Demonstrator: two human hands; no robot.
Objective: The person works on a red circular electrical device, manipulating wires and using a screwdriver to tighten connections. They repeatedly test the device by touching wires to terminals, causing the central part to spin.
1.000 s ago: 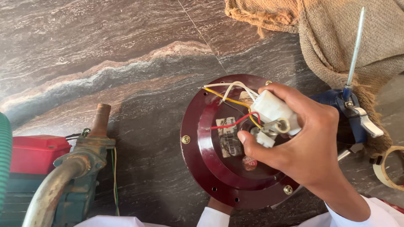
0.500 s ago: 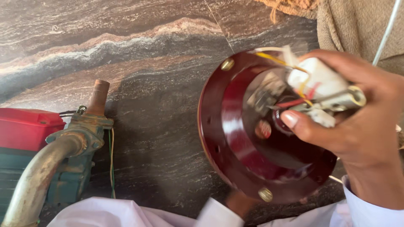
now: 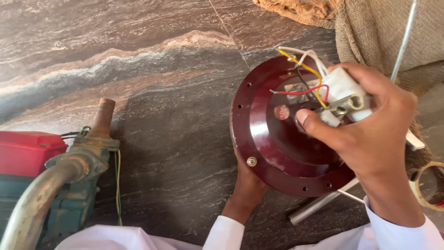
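A round dark red metal cover plate (image 3: 259,139) is tilted up over the marble floor. My left hand (image 3: 247,187) grips its lower edge from beneath, near a brass screw (image 3: 251,161). My right hand (image 3: 365,125) is closed on a white plastic block (image 3: 342,85) with a metal clip, held over the plate's hollow centre. Red, yellow, white and black wires (image 3: 303,69) run from that block to the plate.
A teal water pump (image 3: 69,185) with a red box (image 3: 27,150) and a curved rusty pipe (image 3: 32,203) stands at the lower left. Burlap sacking (image 3: 370,32) lies at the top right. A metal rod (image 3: 319,206) and a tape roll (image 3: 428,185) lie at the right.
The plate lay flat a second ago; my left hand has lifted and tilted it towards me. My right hand kept hold of the white block throughout.
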